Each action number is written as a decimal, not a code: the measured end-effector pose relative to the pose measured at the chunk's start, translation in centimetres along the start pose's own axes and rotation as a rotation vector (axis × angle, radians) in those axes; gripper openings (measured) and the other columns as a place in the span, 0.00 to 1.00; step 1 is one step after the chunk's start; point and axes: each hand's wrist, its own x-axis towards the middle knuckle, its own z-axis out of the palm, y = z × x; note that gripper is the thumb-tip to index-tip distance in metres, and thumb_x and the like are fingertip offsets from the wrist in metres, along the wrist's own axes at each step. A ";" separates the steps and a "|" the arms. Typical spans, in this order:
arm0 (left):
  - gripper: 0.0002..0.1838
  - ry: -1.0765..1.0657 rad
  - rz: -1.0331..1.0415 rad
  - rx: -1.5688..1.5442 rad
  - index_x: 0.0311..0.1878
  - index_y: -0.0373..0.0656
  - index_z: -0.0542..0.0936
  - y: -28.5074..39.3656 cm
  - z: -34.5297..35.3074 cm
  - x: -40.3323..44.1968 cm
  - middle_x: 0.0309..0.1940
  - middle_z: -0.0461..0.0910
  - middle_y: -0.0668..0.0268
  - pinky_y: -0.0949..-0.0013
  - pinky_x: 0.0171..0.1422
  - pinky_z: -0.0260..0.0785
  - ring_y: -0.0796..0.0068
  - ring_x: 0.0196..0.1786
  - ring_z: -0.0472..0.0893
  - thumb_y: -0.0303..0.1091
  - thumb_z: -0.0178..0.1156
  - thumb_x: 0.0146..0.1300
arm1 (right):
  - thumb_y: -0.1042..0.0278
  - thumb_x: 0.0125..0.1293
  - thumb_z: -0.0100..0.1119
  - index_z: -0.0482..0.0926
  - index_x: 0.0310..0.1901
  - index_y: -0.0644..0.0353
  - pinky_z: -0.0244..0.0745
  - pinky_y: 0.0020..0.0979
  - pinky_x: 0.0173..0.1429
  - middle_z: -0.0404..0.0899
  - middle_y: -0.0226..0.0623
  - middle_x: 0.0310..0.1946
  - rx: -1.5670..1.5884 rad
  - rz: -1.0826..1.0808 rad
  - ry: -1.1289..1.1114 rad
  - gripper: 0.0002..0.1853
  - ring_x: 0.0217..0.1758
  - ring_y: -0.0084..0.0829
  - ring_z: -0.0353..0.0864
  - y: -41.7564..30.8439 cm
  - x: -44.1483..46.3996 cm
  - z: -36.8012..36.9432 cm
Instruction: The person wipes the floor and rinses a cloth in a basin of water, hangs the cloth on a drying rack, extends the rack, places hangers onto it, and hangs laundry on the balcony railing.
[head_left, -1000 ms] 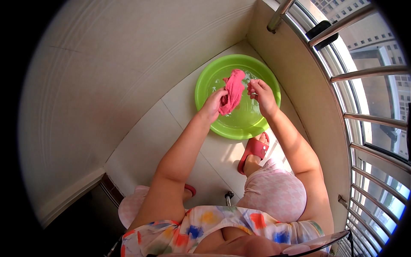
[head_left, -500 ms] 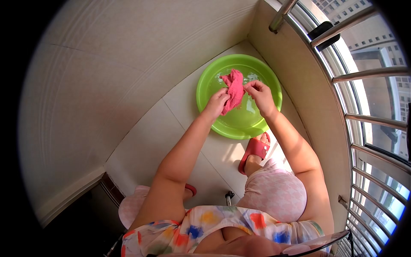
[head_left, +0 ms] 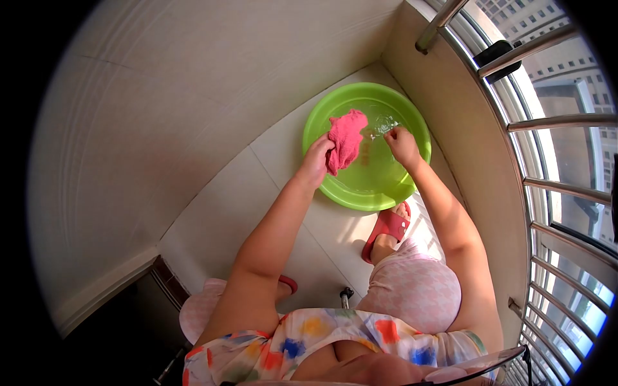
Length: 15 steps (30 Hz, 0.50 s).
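Grasping was confirmed at the left hand [head_left: 315, 162], whose fingers and thumb were closed on the lower left edge of a crumpled, pinkish-red fabric cloth [head_left: 348, 134]. The cloth was located above the left half of a round, bright green basin [head_left: 355, 201], clear of the rim. Shallow water [head_left: 370, 177] lay in the basin, with ripples near the right hand [head_left: 403, 147]. That hand was positioned over the basin's right side, apart from the cloth, its fingers clenched inward; whether they enclosed anything small could not be told. The basin stood on a pale tiled floor [head_left: 277, 225], near the corner of two light-coloured walls. A red open-toed slipper [head_left: 389, 225], worn on the right foot, was noted just beside the near rim. Shiny metal bars [head_left: 560, 122] crossed the window on the right.
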 end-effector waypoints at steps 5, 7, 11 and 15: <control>0.19 -0.024 -0.010 -0.111 0.54 0.36 0.70 0.2 -1.7 -0.4 0.49 0.74 0.61 0.65 0.57 0.66 0.70 0.51 0.74 0.32 0.41 0.61 | 0.68 0.56 0.52 0.76 0.30 0.62 0.76 0.39 0.39 0.75 0.44 0.35 -0.705 -0.277 -0.040 0.07 0.39 0.42 0.77 3.2 -0.6 3.3; 0.19 -0.005 -0.032 -0.142 0.54 0.37 0.70 0.6 -1.7 -0.7 0.49 0.74 0.61 0.64 0.56 0.67 0.69 0.50 0.74 0.33 0.41 0.62 | 0.68 0.55 0.53 0.76 0.31 0.61 0.75 0.38 0.40 0.74 0.43 0.35 -0.767 -0.336 -0.083 0.07 0.41 0.41 0.76 2.8 -1.4 3.6; 0.19 0.083 -0.055 -0.202 0.55 0.39 0.69 0.8 -1.9 -0.8 0.49 0.74 0.62 0.62 0.56 0.67 0.69 0.50 0.74 0.37 0.41 0.65 | 0.65 0.52 0.59 0.76 0.35 0.59 0.74 0.35 0.42 0.72 0.40 0.38 -0.614 -0.371 -0.080 0.10 0.44 0.37 0.75 -0.4 -2.5 3.2; 0.22 0.141 0.016 -0.264 0.58 0.40 0.68 1.7 0.2 -1.0 0.49 0.74 0.62 0.63 0.56 0.67 0.70 0.52 0.73 0.46 0.43 0.69 | 0.60 0.50 0.63 0.76 0.41 0.56 0.73 0.35 0.43 0.71 0.38 0.39 -0.263 -0.386 -0.073 0.17 0.43 0.35 0.74 -1.7 -1.8 2.9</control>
